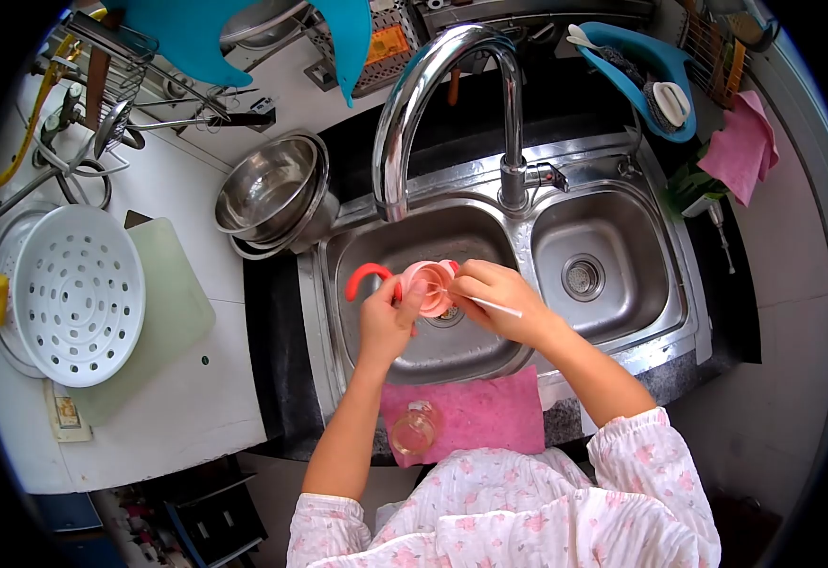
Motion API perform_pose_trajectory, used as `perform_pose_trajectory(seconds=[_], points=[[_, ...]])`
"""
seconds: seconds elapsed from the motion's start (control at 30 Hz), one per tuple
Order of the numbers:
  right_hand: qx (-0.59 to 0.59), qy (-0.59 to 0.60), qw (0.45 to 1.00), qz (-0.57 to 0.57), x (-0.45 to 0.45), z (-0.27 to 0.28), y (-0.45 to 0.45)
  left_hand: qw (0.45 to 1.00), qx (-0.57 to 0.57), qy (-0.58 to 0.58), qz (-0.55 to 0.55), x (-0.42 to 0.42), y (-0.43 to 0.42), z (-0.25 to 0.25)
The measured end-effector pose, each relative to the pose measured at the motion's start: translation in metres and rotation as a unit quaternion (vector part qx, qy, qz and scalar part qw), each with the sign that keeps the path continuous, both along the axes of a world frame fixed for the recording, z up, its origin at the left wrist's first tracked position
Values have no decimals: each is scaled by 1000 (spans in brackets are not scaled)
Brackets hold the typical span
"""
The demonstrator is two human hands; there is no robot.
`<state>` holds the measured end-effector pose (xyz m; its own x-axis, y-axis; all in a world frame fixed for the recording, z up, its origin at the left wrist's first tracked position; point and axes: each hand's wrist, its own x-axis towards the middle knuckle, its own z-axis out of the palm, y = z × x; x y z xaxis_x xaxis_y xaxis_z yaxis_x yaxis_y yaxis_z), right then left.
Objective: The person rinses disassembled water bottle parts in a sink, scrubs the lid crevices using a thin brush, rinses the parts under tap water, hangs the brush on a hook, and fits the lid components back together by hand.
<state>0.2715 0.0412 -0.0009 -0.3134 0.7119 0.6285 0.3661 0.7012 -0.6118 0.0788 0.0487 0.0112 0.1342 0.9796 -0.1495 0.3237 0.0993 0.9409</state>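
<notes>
Over the left sink basin (367,343), my left hand (387,320) is closed around a small pink cup-shaped piece (436,301) with a curved red handle (365,275) sticking out on the left. Its open side faces up toward me. My right hand (504,293) grips a thin white stick (499,307), whose near end juts out to the right below the fingers. The stick's other end points into the pink piece; what its tip looks like is hard to make out. Below the hands, a clear glass jar (415,429) rests on a pink cloth (504,409) at the sink's front edge.
A chrome faucet (405,114) arches above the basins. The right basin (603,270) has a drain strainer. Stacked metal bowls (267,189) stand left of the sink, near a white colander (78,293) and a pale green board (173,284). A blue holder with brushes (636,71) sits behind.
</notes>
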Motion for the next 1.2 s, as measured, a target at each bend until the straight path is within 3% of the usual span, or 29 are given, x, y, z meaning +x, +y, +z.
perform_pose_trajectory(seconds=[0.2, 0.43, 0.5, 0.67, 0.83, 0.97, 1.2], points=[[-167, 168, 971, 15, -10, -15, -2, 999, 33, -16, 6, 6, -5, 4], [-119, 115, 985, -51, -7, -10, -5, 996, 60, -64, 20, 3, -7, -10], [-24, 77, 995, -56, -12, -11, -5, 995, 65, -66, 35, 5, -7, -10], [-75, 125, 989, -21, -20, -12, -9, 994, 59, -81, 34, 0, -9, -17], [-12, 46, 997, -62, -16, -11, -8, 993, 62, -85, 45, -2, -12, -15], [-52, 108, 992, -44, -31, -4, -16, 991, 35, -114, 57, -1, -11, -23], [-10, 66, 994, -82, -24, -9, -12, 989, 15, -123, 82, -2, -12, -19]])
